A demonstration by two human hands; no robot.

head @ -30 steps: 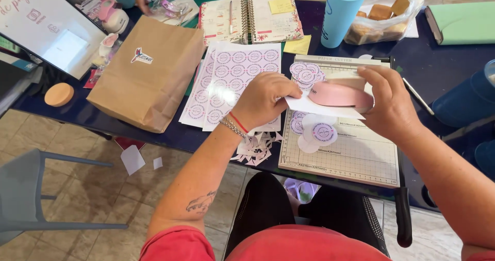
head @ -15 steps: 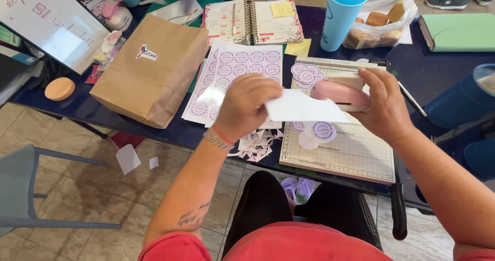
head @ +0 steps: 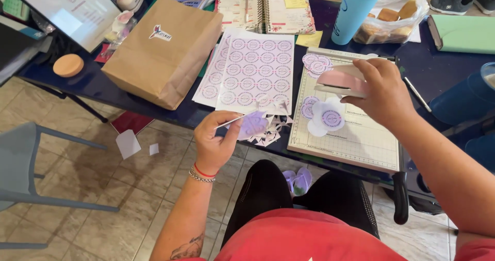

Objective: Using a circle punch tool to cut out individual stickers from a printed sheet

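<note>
My left hand (head: 215, 140) holds a thin paper strip edge-on plus a pale purple cut-out piece (head: 252, 124), pulled back over the table's front edge. My right hand (head: 379, 93) grips a pink circle paper punch (head: 337, 81) above a white gridded cutting mat (head: 356, 142). Round purple-and-white stickers (head: 325, 115) lie in small piles on the mat. A printed sheet of round labels (head: 258, 70) lies on the dark blue table (head: 108, 91), left of the mat. Paper offcuts (head: 270, 132) sit at the table edge.
A brown paper bag (head: 162, 52) lies left of the sheets. Behind are a spiral notebook (head: 263, 8), a blue cup (head: 356, 6), a plastic bag of baked goods (head: 397, 16) and a green book (head: 464, 31). A grey chair (head: 31, 168) and paper scraps (head: 129, 143) are on the floor.
My left hand pulled the paper out from the punch and drew back toward me over the table edge. My right hand kept the punch in place.
</note>
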